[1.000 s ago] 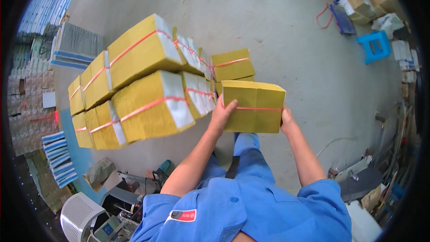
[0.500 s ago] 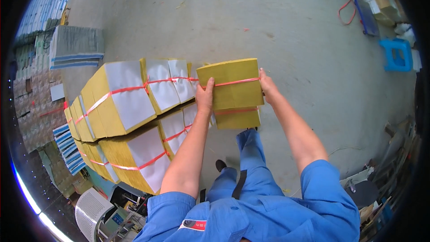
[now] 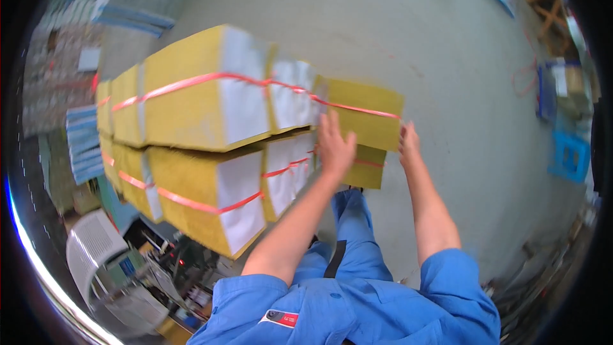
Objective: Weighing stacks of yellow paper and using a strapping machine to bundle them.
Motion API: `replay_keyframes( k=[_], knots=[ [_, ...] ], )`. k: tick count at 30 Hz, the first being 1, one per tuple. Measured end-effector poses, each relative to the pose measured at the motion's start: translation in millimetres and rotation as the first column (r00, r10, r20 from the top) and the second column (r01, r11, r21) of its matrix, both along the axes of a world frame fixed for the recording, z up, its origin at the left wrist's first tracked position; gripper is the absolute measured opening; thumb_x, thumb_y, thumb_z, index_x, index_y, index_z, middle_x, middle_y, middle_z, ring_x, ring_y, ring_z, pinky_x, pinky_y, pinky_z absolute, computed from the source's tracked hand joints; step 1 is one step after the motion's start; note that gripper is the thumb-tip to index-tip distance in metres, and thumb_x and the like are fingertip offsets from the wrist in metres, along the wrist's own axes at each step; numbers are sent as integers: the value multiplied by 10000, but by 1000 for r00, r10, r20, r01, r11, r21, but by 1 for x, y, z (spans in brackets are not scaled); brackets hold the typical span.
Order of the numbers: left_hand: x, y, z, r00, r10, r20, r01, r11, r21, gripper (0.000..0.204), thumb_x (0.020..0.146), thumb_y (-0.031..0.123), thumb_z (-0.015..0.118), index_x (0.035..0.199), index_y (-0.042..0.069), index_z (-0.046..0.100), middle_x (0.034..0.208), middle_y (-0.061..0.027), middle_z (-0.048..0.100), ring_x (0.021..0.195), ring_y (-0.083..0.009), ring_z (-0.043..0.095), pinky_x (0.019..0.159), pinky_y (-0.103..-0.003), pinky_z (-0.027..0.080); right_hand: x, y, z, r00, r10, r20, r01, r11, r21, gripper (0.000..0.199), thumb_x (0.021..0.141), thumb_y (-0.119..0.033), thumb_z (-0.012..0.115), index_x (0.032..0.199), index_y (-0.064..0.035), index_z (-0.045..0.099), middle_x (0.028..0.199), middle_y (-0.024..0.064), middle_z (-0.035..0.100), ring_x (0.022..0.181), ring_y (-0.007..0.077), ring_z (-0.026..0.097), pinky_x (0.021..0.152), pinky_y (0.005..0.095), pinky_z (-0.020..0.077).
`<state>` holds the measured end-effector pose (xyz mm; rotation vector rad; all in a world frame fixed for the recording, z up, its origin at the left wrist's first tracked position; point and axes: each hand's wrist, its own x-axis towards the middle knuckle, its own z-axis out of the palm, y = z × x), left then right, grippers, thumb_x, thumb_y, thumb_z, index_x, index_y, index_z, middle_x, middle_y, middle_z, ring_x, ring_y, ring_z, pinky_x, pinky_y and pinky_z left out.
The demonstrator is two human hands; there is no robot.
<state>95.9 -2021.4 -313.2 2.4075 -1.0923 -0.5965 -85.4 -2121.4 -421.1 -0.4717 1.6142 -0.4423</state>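
Observation:
A yellow paper bundle point(image 3: 364, 98) bound with a pink strap lies atop another yellow bundle point(image 3: 370, 169), at the right end of a long double row. My left hand point(image 3: 336, 148) is spread over the bundle's lower left part; whether its fingertips touch is unclear. Beside the bundle's right edge is my right hand point(image 3: 410, 144), fingers stretched upward and close against that edge. To the left run strapped yellow stacks with white end sheets, an upper row point(image 3: 182, 105) over a lower row point(image 3: 185, 182). Motion blurs parts of this.
A grey-topped stack with blue-edged layers point(image 3: 137, 0) stands at the far left, another blue-striped stack point(image 3: 86, 144) below it. A perforated grey chair point(image 3: 94, 243) and machinery sit at near left. A blue stool point(image 3: 569, 156) and blue cart point(image 3: 546, 92) are at the right.
My left hand has come off the bundle's left edge and spread open in front of it. The view has turned, and the upper bundle now sits against the row's end.

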Motion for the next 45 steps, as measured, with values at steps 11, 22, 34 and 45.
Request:
replay_keyframes(
  k=[11,22,34,45],
  knots=[
    [34,334,172,767,137,-627,-10,979,202,519,923,410,568,1259,15,583,1226,-179,634,1155,-333,587,1008,-393,441,-9,278,85,738,467,486,-649,690,322,341,984,-331,462,1033,-13,574,907,142,665,740,302,646,627,372,497],
    [29,709,507,718,-417,-558,-500,250,-830,155,966,121,559,945,9,665,971,-95,639,895,-131,588,799,-272,462,200,507,147,174,903,392,-985,167,52,252,946,-200,526,1062,17,582,877,133,653,819,285,648,741,379,547],
    [33,955,577,985,-172,-28,-48,-111,-993,241,974,142,587,1031,-85,640,937,-119,613,855,-183,578,695,-311,450,346,938,126,-619,710,337,-777,-616,-129,181,929,-155,584,1015,4,592,867,142,665,704,257,648,612,367,541],
    [72,1202,587,990,138,-10,-5,-32,-999,204,970,116,574,896,-67,626,800,-121,589,703,-213,558,643,-317,425,437,1227,198,-905,308,293,-356,-927,-123,164,941,-120,548,1016,12,611,837,100,677,726,199,666,632,314,544]
  ],
)
